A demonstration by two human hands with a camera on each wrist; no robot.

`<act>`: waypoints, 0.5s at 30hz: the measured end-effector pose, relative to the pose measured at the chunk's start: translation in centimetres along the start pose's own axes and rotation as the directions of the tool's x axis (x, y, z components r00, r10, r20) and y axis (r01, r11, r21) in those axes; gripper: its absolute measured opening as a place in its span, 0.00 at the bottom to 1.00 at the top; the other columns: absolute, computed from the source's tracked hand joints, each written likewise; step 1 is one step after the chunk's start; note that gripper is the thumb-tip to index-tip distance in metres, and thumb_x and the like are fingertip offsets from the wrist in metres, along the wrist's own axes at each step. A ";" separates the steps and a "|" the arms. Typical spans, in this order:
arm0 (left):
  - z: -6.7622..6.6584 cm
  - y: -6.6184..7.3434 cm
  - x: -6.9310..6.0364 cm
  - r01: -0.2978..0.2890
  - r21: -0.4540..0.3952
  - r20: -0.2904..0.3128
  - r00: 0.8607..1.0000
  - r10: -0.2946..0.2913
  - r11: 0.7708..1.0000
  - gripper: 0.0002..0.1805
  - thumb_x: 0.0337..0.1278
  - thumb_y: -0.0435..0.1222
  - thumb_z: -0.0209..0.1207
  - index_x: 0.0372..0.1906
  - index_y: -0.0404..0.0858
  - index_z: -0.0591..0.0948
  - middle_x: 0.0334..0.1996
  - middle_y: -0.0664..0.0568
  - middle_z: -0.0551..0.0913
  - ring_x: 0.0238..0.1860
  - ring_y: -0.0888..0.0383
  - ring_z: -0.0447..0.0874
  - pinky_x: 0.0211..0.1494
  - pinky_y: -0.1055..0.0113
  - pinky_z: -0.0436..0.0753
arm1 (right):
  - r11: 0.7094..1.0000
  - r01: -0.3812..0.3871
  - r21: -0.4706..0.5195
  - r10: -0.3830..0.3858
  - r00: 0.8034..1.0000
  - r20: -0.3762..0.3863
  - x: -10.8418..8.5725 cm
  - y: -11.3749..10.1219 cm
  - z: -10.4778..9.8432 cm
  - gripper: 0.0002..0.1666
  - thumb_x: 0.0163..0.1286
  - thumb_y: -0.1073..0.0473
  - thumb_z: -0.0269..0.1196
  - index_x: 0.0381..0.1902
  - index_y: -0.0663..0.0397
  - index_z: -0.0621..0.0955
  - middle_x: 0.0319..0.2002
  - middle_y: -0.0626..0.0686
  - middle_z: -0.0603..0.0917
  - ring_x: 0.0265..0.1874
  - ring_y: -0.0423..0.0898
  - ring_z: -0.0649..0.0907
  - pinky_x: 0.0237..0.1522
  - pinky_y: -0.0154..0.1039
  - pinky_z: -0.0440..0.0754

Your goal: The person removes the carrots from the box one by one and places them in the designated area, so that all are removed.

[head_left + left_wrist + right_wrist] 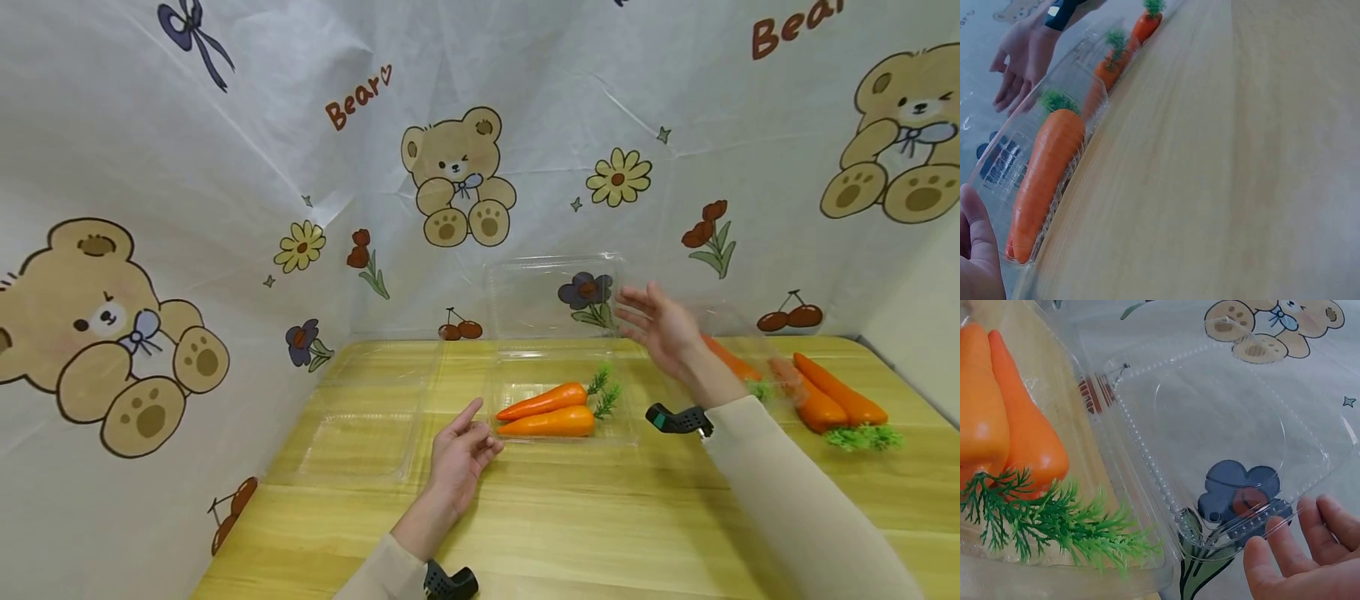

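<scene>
Two orange carrots with green frilly tops lie side by side in a transparent plastic clamshell box. Its hinged lid stands raised at the back. My right hand is at the lid's right edge, fingers spread and fairly straight; in the right wrist view its fingertips are by the lid's rim, though contact is hard to judge. Beside the box's front left corner is my left hand, index finger extended and the others loosely bent. In the left wrist view its thumb is near the box's end.
Another transparent box lies at the left of the wooden table. To the right, more carrots lie near a transparent container, partly behind my right arm. A bear-printed sheet hangs behind the table.
</scene>
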State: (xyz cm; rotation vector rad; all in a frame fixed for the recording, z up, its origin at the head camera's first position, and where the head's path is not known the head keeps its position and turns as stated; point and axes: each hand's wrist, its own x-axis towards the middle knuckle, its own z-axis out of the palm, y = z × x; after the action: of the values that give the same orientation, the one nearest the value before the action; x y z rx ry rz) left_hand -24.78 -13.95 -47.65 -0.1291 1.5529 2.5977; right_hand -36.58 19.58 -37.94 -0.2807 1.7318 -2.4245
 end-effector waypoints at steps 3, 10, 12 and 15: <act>0.0 0.1 0.0 0.004 -0.002 -0.001 1.000 -0.004 1.000 0.33 0.73 0.25 0.52 0.79 0.37 0.63 0.37 0.54 0.72 0.33 0.63 0.78 0.45 0.71 0.89 | 0.998 -0.035 -0.058 0.033 0.999 -0.040 0.3 0.4 0.1 0.41 0.81 0.33 0.39 0.79 0.52 0.62 0.70 0.50 0.71 0.82 0.59 0.51 0.85 0.58 0.47; 0.1 0.1 -0.1 0.007 0.000 -0.004 1.000 -0.007 1.000 0.33 0.72 0.24 0.52 0.79 0.36 0.64 0.37 0.54 0.73 0.33 0.62 0.78 0.45 0.71 0.89 | 0.982 -0.102 -0.158 0.087 0.991 -0.097 0.9 1.3 0.1 0.45 0.83 0.35 0.35 0.83 0.60 0.49 0.83 0.61 0.48 0.82 0.62 0.50 0.84 0.58 0.52; 0.1 0.1 -0.2 0.007 0.001 -0.005 1.000 -0.007 1.000 0.33 0.72 0.24 0.52 0.79 0.36 0.64 0.37 0.54 0.73 0.33 0.63 0.78 0.45 0.71 0.89 | 0.983 -0.121 -0.140 0.107 0.988 -0.108 0.9 1.5 0.2 0.41 0.84 0.36 0.36 0.82 0.56 0.55 0.83 0.60 0.47 0.82 0.62 0.49 0.84 0.58 0.52; 0.2 0.1 -0.2 0.003 0.001 -0.007 1.000 -0.003 1.000 0.32 0.72 0.24 0.51 0.79 0.36 0.64 0.37 0.54 0.73 0.33 0.63 0.78 0.45 0.71 0.89 | 0.980 -0.147 -0.133 0.131 0.984 -0.119 1.0 1.6 0.4 0.35 0.85 0.39 0.37 0.77 0.56 0.60 0.83 0.62 0.47 0.82 0.63 0.50 0.84 0.58 0.52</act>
State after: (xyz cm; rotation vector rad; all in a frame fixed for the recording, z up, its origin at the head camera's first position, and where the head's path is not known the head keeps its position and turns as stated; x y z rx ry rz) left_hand -24.59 -13.85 -47.45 -0.1398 1.5558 2.5968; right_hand -37.47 18.46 -39.30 -0.0406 1.9042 -2.2618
